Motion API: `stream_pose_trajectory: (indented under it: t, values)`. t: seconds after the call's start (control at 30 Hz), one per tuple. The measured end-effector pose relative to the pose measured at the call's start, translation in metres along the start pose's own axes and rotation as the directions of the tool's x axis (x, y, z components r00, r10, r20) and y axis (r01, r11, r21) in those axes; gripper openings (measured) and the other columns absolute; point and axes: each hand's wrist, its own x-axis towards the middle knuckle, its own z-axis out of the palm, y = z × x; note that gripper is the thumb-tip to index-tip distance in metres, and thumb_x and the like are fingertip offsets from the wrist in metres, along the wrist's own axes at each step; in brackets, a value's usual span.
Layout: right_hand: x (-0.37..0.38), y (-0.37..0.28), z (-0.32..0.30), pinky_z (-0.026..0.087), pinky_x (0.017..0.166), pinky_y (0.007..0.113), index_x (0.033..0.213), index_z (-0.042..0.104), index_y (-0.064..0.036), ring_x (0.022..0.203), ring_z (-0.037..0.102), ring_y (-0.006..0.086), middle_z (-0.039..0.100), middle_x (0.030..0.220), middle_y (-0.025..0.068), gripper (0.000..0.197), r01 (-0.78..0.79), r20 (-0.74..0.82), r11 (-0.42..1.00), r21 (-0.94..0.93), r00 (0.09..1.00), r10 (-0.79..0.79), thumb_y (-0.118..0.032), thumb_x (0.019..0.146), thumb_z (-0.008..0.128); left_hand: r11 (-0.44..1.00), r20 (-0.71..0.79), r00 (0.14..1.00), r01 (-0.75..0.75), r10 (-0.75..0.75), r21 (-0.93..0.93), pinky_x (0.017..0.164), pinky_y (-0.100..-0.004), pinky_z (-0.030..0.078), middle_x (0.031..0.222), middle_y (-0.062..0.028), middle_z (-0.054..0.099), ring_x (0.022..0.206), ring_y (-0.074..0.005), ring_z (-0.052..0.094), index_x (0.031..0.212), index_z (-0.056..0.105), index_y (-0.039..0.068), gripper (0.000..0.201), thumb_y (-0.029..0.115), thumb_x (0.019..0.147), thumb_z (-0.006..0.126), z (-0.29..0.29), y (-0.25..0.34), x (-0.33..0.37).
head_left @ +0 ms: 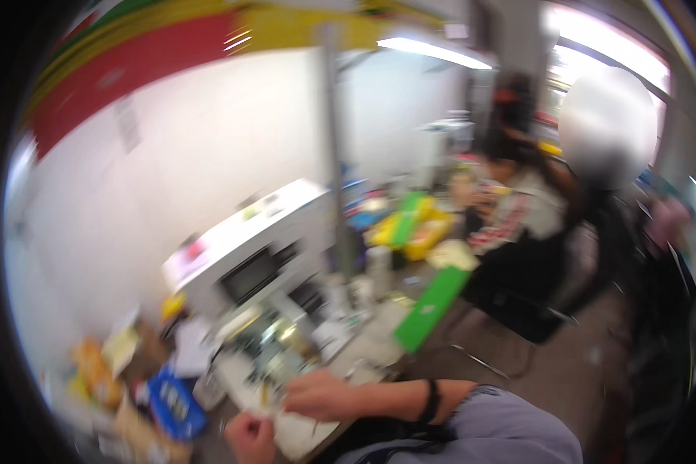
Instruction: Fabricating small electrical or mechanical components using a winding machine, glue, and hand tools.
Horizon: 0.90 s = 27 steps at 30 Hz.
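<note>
The whole picture is smeared by motion. My left hand (250, 438) is at the lower edge with its fingers curled closed. Just to its right and a little farther off, my right hand (319, 395) is also closed, with a dark band (431, 401) on its wrist. Whatever either hand may hold is hidden or too blurred to name. Both hands are over the near end of a pale worktable (305, 435). A small yellow upright thing (265, 391) shows beside my right hand; whether it touches the fingers I cannot tell. Beyond lies a blurred cluster of small glassy and metallic items (282, 348).
A white cabinet-like unit (201, 282) with dark panels stands behind the table. At left are a blue container (175, 404), cardboard and orange bags. A green board (435, 308) juts from the table's right side. Farther right, a person (530, 209) sits at the bench near a black chair (522, 313).
</note>
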Motion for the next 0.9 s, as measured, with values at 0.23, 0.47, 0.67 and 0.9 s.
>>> stream_pose_trajectory:
  t: [0.23, 0.47, 0.67, 0.9]
  values:
    - [0.007, 0.018, -0.075, 0.050, 0.059, 0.040, 0.082, 0.073, -0.0057, 0.067, 0.066, 0.0314, 0.067, 0.074, 0.0125, 0.011, -0.318, 0.542, 0.947, 0.043, 0.804, 0.245, -0.013, 0.080, 0.081, 0.999, 0.486, 0.874, 0.006, -0.028, 0.048, 0.086, -0.0395, 0.053, 0.112, -0.0145, 0.062, 0.108, -0.0312, 0.061, 0.110, 0.070, 0.005, 0.032, 0.033, 0.096, 0.070, 0.009, 0.006, 0.002]
    - [-0.002, 0.102, -0.093, 0.048, 0.070, 0.042, 0.085, 0.070, 0.0010, 0.073, 0.062, 0.0352, 0.064, 0.073, 0.0169, 0.008, -0.455, 0.203, 0.807, -0.378, 0.809, 0.551, -0.005, 0.080, 0.073, 0.997, 0.289, 0.955, 0.074, -0.068, -0.011, 0.097, -0.0442, 0.048, 0.112, -0.0172, 0.065, 0.107, -0.0353, 0.062, 0.125, 0.063, -0.002, 0.039, 0.025, 0.096, 0.064, 0.050, 0.001, 0.015]
    - [-0.002, 0.152, -0.056, 0.044, 0.061, 0.032, 0.090, 0.068, 0.0024, 0.065, 0.057, 0.0127, 0.066, 0.072, 0.0040, 0.011, -0.576, 0.176, 0.817, 0.024, 0.807, 0.564, -0.006, 0.082, 0.070, 0.949, 0.166, 0.970, 0.214, -0.179, -0.231, 0.084, -0.0386, 0.051, 0.101, -0.0149, 0.066, 0.093, -0.0272, 0.065, 0.140, 0.052, -0.003, 0.047, 0.014, 0.098, 0.056, 0.099, 0.002, 0.032]
    - [0.007, 0.147, -0.036, 0.050, 0.070, 0.029, 0.095, 0.073, 0.0014, 0.079, 0.063, 0.0077, 0.072, 0.086, 0.0007, 0.016, -0.618, 0.247, 0.737, 0.272, 0.785, 0.567, -0.010, 0.084, 0.071, 0.819, 0.155, 0.917, 0.397, -0.367, -0.414, 0.071, -0.0311, 0.048, 0.090, -0.0079, 0.062, 0.080, -0.0134, 0.058, 0.148, 0.044, -0.003, 0.049, 0.016, 0.103, 0.050, 0.131, -0.006, 0.051]
